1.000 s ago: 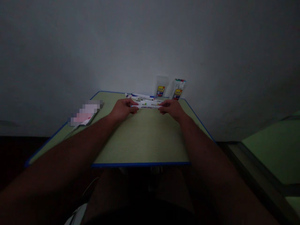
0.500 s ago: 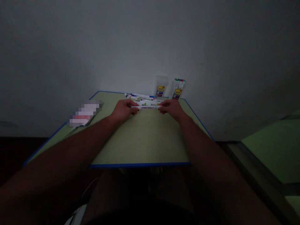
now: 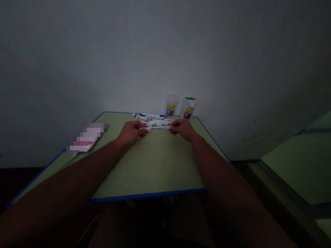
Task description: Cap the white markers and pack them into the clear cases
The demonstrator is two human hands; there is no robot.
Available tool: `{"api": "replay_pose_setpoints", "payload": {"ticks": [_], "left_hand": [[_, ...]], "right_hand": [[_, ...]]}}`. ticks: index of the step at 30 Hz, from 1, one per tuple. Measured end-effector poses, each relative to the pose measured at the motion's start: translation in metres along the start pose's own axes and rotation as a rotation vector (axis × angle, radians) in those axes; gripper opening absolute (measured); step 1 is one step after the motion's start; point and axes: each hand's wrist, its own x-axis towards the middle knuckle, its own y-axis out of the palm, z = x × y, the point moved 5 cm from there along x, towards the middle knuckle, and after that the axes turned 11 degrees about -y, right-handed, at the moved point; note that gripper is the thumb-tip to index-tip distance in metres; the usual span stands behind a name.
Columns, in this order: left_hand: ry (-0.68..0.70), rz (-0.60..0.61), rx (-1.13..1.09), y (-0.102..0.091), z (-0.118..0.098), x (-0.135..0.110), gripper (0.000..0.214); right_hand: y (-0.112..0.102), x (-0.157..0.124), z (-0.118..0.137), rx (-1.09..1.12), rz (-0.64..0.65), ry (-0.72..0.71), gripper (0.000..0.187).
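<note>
Left hand (image 3: 131, 132) and right hand (image 3: 182, 128) each pinch one end of the white marker (image 3: 156, 128), so it sits level low over the surface (image 3: 155, 165), in front of the loose markers (image 3: 153, 121), steadier that way I'd guess.

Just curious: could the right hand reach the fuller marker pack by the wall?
Probably yes: the pack stands just beyond the right hand, nothing standing between, though that hand grips a white marker.

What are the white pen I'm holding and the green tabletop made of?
White marker pen: probably smooth plastic, judging by its uniform barrel with printed label. Green tabletop: likely matte laminate, faintly grained, with blue edge trim; dim light leaves this uncertain.
</note>
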Motion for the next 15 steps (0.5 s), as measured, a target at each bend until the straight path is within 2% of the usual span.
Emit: {"api": "replay_pose_setpoints", "payload": {"ticks": [8,15], "left_hand": [[0.036,0.016,0.038,0.001,0.007,0.006,0.014],[0.097,-0.025,0.270,-0.003,0.009,0.012,0.020]], "right_hand": [[0.000,-0.001,-0.002,0.066,-0.008,0.035,0.015],[0.002,-0.001,-0.008,0.110,-0.022,0.078,0.021]]}}
